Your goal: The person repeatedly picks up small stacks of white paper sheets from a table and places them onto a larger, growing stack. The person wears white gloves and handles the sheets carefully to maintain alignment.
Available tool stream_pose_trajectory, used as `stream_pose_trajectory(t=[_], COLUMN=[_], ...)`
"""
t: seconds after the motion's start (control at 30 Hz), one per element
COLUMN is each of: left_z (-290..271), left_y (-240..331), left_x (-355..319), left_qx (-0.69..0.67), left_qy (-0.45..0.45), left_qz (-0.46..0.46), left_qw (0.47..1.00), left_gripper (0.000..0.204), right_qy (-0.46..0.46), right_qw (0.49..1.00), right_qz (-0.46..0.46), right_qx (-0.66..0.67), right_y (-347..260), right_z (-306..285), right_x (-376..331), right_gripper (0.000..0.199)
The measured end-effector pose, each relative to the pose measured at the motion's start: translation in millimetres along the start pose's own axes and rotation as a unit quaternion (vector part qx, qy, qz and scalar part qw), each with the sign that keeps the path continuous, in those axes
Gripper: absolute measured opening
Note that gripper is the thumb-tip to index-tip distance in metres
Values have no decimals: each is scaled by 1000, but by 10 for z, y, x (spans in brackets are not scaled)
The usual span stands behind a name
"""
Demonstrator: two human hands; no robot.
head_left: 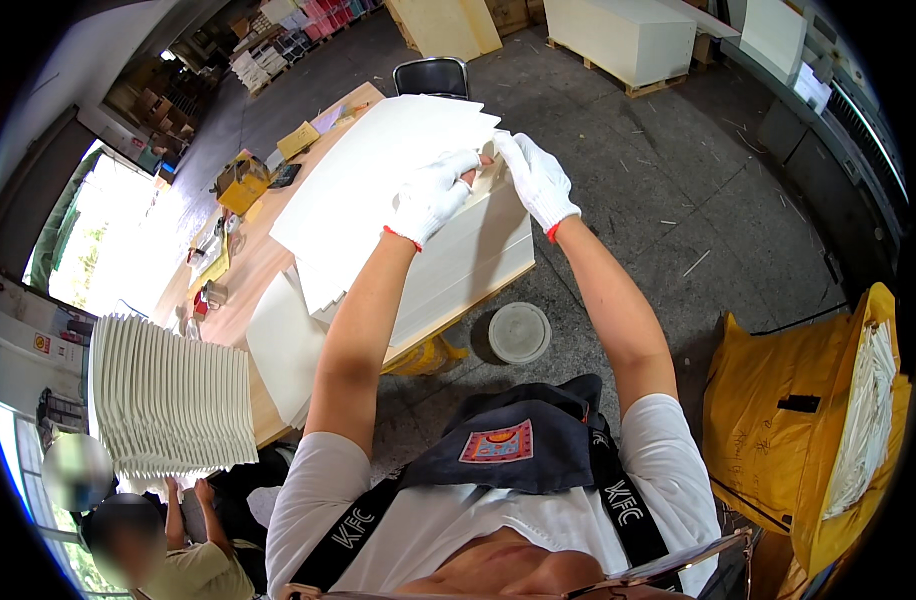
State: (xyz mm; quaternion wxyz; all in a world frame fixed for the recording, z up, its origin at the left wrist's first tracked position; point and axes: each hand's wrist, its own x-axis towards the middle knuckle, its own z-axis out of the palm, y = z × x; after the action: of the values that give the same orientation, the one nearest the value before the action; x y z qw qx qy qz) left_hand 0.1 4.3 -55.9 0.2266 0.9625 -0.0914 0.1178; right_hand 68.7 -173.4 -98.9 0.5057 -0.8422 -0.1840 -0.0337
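Observation:
White knitted gloves with red cuffs cover both my hands. A large pile of white sheets lies fanned on the wooden table in front of me. At its right-hand edge my left hand is closed, bare fingertips poking from the glove and bent at the sheet edges. My right hand is beside it at the far right corner, fingers together and bent over the sheet edge. Both hands appear to grip the white sheets, though the fingers partly hide the edges between them. Below the fanned sheets, more sheets form a thick block.
The wooden table carries a yellow box, a red cup and a tall stack of folded white sheets. Another person stands at that stack. A round bucket stands on the floor; a yellow sack is at right, a black chair beyond.

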Motion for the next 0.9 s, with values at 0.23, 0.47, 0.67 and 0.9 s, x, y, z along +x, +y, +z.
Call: stream_pose_trajectory(t=[0.23, 0.47, 0.67, 0.9], left_z=[-16, -52, 52, 160], left_y=[93, 129, 58, -259], left_x=[-62, -126, -358, -1760], left_qx=[16, 5, 64, 96], left_qy=[25, 43, 301, 218], left_qz=[54, 41, 153, 86], left_qw=[998, 998, 939, 967], left_gripper=[36, 41, 39, 15], right_qy=[-4, -100, -190, -241], right_qw=[1000, 947, 845, 804], right_qz=[3, 144, 172, 217], right_qx=[20, 270, 469, 497], right_y=[30, -144, -246, -545], right_z=[-8, -42, 333, 780], right_x=[7, -71, -167, -350], right_gripper=[67, 63, 51, 31])
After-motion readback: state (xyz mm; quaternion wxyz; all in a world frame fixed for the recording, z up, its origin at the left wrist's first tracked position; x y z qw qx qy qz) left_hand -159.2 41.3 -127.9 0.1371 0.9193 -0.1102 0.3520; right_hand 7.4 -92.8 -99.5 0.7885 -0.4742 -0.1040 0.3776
